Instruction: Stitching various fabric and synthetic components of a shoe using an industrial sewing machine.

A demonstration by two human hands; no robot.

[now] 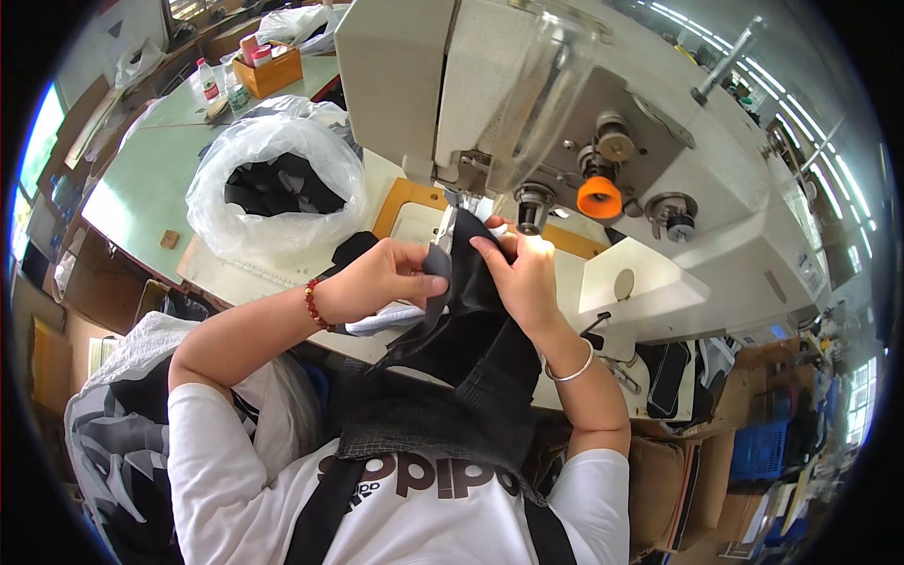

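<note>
A dark grey-black fabric piece (466, 348) drapes from the sewing machine's needle area down onto my lap. My left hand (381, 278), with a red bead bracelet at the wrist, pinches the fabric's left edge. My right hand (523, 278), with a silver bangle, presses the fabric's upper right edge just below the presser foot (452, 212). The white industrial sewing machine (584, 122) rises directly behind both hands.
A clear plastic bag (273, 179) holding dark fabric pieces sits on the table to the left. A cardboard box (268, 71) and small bottles (209, 80) stand at the far left back. Blue crates (758, 452) and cardboard boxes are on the floor at right.
</note>
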